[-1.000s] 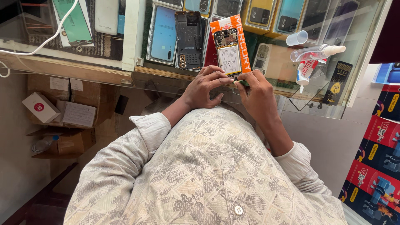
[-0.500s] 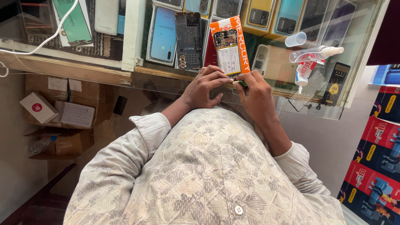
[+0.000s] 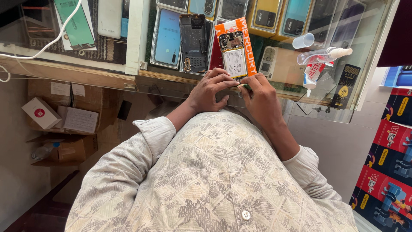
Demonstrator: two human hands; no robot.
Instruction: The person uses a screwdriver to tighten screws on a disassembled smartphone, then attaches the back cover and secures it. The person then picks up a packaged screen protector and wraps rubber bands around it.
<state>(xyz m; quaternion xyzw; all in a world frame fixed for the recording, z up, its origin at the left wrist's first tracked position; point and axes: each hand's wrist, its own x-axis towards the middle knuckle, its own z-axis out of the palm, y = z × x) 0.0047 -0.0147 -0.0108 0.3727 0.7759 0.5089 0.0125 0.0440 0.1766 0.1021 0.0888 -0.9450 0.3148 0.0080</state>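
Observation:
An opened phone [image 3: 234,53], with its circuit board and white battery exposed, lies on an orange packet [image 3: 249,47] on the glass counter [image 3: 274,64]. My left hand [image 3: 210,90] grips the phone's near end with curled fingers. My right hand [image 3: 262,101] is right beside it and pinches a small green-tipped tool [image 3: 245,86] against the phone's bottom edge. The tool's tip is mostly hidden by my fingers.
A dark phone back frame [image 3: 193,43] and a blue phone [image 3: 168,36] lie left of the packet. A clear cup [image 3: 303,41], spray bottle [image 3: 324,56], glue tube [image 3: 312,73] and black packet [image 3: 345,86] sit right. Red boxes [image 3: 386,172] stand lower right, cardboard boxes [image 3: 64,120] under the counter.
Both hands have stayed at the phone's near end with only slight finger movement. The phone and packet have barely shifted.

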